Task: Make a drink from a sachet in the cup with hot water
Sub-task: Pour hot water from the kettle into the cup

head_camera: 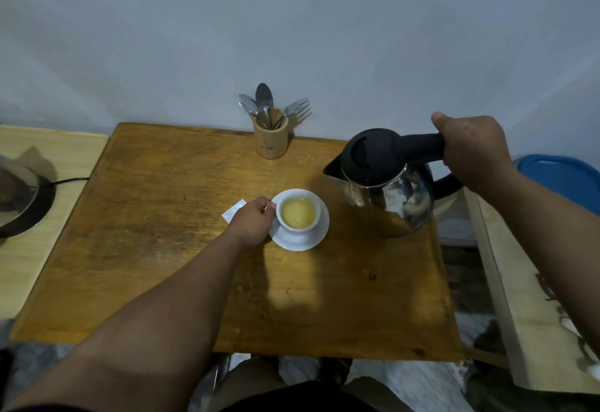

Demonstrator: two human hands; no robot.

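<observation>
A white cup (312,224) stands on a white saucer (319,234) near the middle of the wooden table (162,249). It holds a pale yellow liquid. My left hand (253,221) grips the cup at its left side, by the handle. My right hand (474,148) holds the black handle of a steel kettle (389,194) with a black lid, right of the cup, its spout pointing left toward the cup. No water is pouring. A white sachet (233,211) lies flat on the table, partly hidden behind my left hand.
A wooden holder (271,138) with spoons and a fork stands at the table's back edge against the wall. A pan with a glass lid (16,197) sits on a cooker on the left counter. A blue lid (565,174) and a wooden bench are at the right.
</observation>
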